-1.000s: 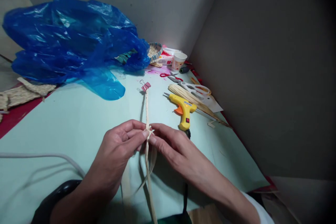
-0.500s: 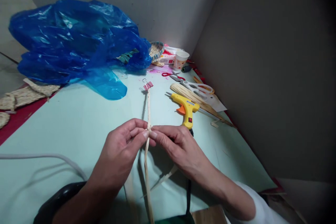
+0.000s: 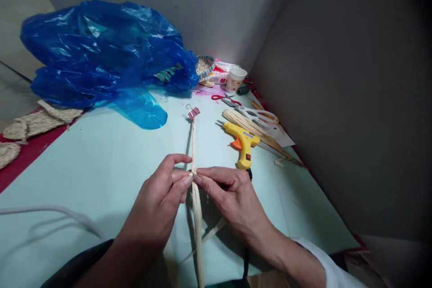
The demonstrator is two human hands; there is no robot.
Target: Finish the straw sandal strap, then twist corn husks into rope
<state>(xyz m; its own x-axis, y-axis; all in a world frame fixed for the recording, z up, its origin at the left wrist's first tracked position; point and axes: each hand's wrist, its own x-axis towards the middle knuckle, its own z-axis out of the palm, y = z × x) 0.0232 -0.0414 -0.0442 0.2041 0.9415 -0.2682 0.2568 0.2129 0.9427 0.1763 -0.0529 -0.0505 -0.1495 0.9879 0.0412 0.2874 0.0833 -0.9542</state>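
A pale braid of flat, straw-like strips (image 3: 193, 144) runs down the middle of the table, its far end gripped by a pink binder clip (image 3: 193, 113). At the braid's lower end, my left hand (image 3: 161, 195) pinches the strips between thumb and fingers, the index finger raised beside the braid. My right hand (image 3: 232, 191) pinches the same spot from the other side, thumb against index finger. Loose strips (image 3: 197, 229) hang from there towards me, and another slants out below my right hand. The fingertips partly hide the crossing of the strips.
Right of the braid lie a yellow glue gun (image 3: 243, 141), a bundle of pale strips (image 3: 243, 122) and white-handled scissors (image 3: 261, 115). A big blue plastic bag (image 3: 108, 49) fills the back left. Farther back stand a paper cup (image 3: 236, 78) and a small woven basket (image 3: 205, 67).
The view has shifted slightly. My left index finger has lifted off the pinch, and the hanging strips now look wider and lie further right. Both hands still hold the braid's end.
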